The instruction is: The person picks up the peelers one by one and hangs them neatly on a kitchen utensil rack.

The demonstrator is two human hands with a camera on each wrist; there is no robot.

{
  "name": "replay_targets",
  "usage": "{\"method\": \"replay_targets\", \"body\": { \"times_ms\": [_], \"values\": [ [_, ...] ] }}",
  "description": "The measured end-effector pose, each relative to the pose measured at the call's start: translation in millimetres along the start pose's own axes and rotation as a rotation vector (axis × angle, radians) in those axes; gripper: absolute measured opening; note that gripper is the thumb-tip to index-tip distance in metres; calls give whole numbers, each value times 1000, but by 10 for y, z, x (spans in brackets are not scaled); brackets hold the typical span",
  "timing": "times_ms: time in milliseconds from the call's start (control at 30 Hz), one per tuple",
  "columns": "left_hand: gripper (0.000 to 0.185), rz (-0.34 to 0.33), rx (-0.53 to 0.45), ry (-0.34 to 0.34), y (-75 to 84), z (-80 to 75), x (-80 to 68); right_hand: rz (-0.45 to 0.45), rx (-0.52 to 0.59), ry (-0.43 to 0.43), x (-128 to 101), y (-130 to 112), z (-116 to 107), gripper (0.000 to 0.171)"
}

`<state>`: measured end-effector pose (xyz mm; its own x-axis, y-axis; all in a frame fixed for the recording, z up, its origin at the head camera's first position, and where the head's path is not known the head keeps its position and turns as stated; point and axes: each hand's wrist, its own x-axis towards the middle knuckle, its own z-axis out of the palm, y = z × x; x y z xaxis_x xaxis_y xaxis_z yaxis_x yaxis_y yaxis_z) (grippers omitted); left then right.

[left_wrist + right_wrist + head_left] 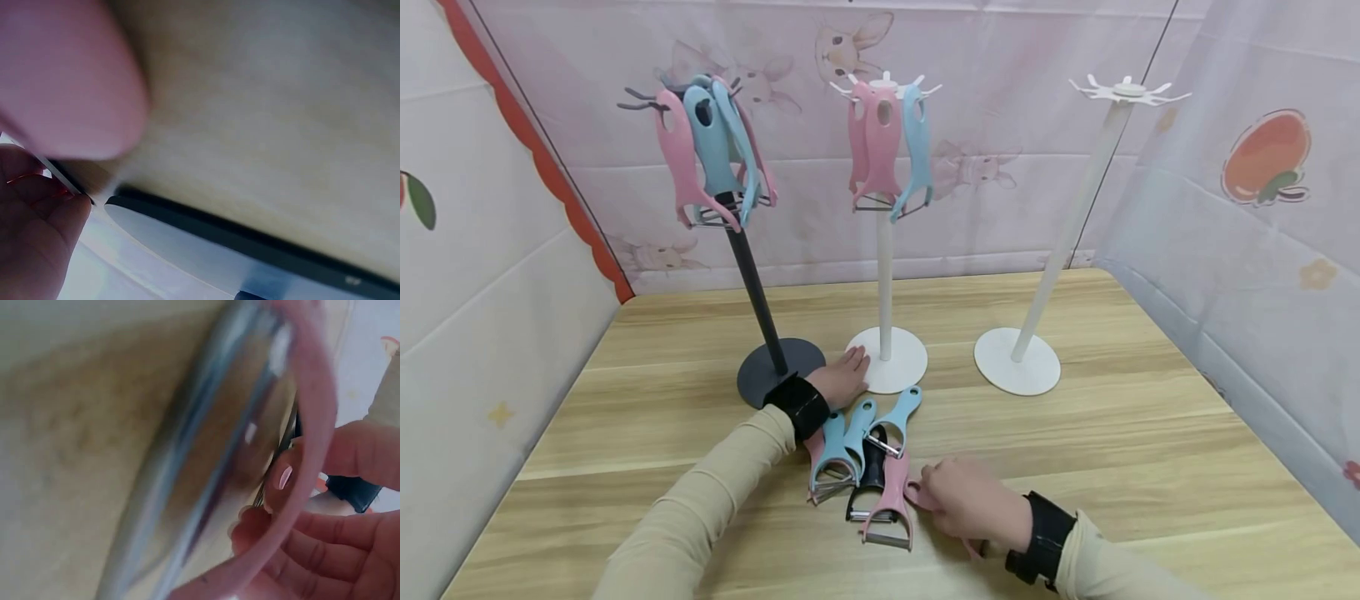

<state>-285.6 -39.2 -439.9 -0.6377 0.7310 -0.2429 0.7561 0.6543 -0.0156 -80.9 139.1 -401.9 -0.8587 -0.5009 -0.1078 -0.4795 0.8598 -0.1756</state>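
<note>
While the right hand [973, 504] lies at about five o'clock on the pale wooden table [1150, 433], its fingers are curled round the handle of a pink plastic Y-shaped peeler [925, 498], whose metal blade [187, 469] fills the right wrist view with fingertips [294, 544] beneath the frame. Just beside it at six o'clock sits a loose pile of pink, blue and black peelers [865, 467], overlapping one another. Further out, toward eleven o'clock of the pile, the left hand [842, 377] rests flat with relaxed fingers against the round base of the white hanging stand [891, 358], gripping nothing; the dark grey stand's base [778, 371] lies touching or nearly touching it. Both stands carry pink and blue peelers [880, 150] on their top hooks, while a second white stand [1018, 362] at one o'clock leans bare. Lifting the gripped peeler could drag its neighbours, since handles interlock; the exposed blade sits near fingers; and an unsteadied tall stand might tip under a sideways nudge.
</note>
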Motion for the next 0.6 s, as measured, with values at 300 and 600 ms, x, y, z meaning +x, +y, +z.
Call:
{"method": "replay_targets", "body": {
  "times_ms": [300,600],
  "values": [
    [52,16,-10,6,14,-26,-30,36,179,87,-46,201,-132,20],
    [51,9,-15,8,6,-24,-22,-2,248,275,-12,363,-367,20]
  ]
}}
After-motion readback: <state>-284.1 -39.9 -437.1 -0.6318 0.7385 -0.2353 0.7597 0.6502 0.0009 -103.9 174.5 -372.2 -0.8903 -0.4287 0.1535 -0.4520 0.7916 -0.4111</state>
